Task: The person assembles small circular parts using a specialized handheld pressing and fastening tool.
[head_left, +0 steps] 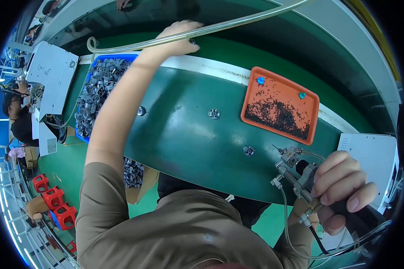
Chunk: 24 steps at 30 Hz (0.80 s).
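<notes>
My left hand (182, 38) reaches over the far green belt, with its fingers and thumb curled around a small round part (192, 41), mostly hidden and slightly blurred. In my right hand (343, 184), at the right, is a screwdriver (303, 172) with a metal feed head and clear hoses, its thin tip pointing left over the table. Small round silver-and-black parts lie apart on the green tabletop (179, 134): one in the middle (214, 114), one near the screwdriver tip (249, 150), and one beside my left forearm (141, 110).
An orange tray (280, 134) holds many tiny black screws and two blue-green pieces. A blue bin (82, 134) of grey plastic parts stands at left, above a cardboard box (143, 186) of similar parts. A clear hose (229, 24) crosses above my left hand. White machines flank the table.
</notes>
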Each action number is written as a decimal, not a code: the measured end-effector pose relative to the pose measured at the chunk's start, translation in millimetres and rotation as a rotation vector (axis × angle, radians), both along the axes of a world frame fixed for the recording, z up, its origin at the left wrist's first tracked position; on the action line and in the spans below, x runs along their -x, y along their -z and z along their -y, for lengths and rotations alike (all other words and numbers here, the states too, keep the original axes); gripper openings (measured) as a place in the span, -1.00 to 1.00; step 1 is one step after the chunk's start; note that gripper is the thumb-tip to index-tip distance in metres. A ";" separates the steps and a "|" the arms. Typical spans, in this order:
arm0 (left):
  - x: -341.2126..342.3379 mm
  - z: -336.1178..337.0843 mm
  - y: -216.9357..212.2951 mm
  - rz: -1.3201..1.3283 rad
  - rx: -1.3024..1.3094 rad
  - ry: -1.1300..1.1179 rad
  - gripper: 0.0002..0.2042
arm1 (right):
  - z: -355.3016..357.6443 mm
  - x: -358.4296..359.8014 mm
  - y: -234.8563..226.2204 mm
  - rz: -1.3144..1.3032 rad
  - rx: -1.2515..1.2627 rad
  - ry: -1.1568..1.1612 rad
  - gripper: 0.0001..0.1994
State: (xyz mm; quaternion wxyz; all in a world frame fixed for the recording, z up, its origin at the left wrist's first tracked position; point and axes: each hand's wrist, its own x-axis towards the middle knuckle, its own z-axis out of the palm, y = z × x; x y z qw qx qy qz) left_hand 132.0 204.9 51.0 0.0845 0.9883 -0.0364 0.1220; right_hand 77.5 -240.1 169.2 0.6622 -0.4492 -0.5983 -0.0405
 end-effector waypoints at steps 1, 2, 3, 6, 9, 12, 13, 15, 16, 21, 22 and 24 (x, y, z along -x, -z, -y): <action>-2.4 0.9 -4.7 -0.162 0.031 -0.005 -0.36 | 1.0 -2.5 3.8 0.000 0.028 -0.009 -0.59; -5.3 -1.3 -6.2 -0.161 0.028 -0.001 -0.36 | 0.7 -3.4 4.1 0.008 0.051 -0.028 -0.58; -9.2 -3.3 -7.8 -0.244 0.080 -0.025 -0.38 | -1.0 1.0 3.4 -0.059 0.035 -0.015 -0.54; -10.9 -6.0 -8.9 -0.339 0.251 -0.087 -0.49 | -2.2 0.4 6.0 -0.066 0.041 -0.044 -0.54; -9.4 -2.9 -7.7 -0.267 0.308 -0.076 -0.68 | -2.8 -5.1 7.4 0.007 0.050 -0.047 -0.54; -9.7 -5.6 0.9 -0.210 0.327 -0.034 -0.72 | -4.8 -6.8 8.7 0.003 0.048 -0.040 -0.53; -9.8 -8.0 2.1 -0.209 0.327 -0.035 -0.72 | -5.9 -7.2 8.7 0.003 0.047 -0.041 -0.53; -8.7 -2.0 -1.2 -0.237 0.250 -0.051 -0.69 | -6.8 -6.9 9.5 0.003 0.056 -0.033 -0.54; -8.3 1.4 -3.0 -0.239 0.251 -0.049 -0.69 | -7.2 -6.8 9.9 0.001 0.057 -0.031 -0.54; -6.4 3.3 -9.5 -0.254 0.111 0.021 -0.72 | -8.5 -7.3 9.7 0.020 0.042 -0.060 -0.53; -3.4 2.2 -10.9 -0.254 0.106 0.015 -0.72 | -7.9 -6.5 9.8 0.020 0.036 -0.065 -0.53; 2.4 5.8 -17.3 -0.236 0.108 0.064 -0.72 | -4.8 -2.7 8.4 -0.005 0.056 -0.013 -0.52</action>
